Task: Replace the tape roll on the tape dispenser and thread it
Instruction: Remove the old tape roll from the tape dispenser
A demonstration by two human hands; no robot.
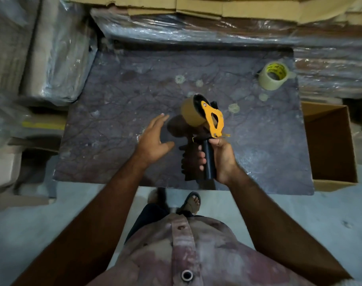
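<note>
My right hand (220, 159) grips the black handle of a tape dispenser (212, 120) with a yellow frame, held above the dark marbled table (118, 124). A brown tape roll (191, 115) sits on the dispenser's hub, facing left. My left hand (153, 141) hovers open just left of the brown roll, fingers spread, not touching it. A pale clear tape roll (274, 76) with a yellow printed core lies on the table's far right corner.
An open cardboard box (330, 145) stands right of the table. Plastic-wrapped bundles (52, 58) line the left and back, with flattened cardboard (196, 5) stacked on top. My sandalled foot (191, 202) is on the pale floor below the table edge.
</note>
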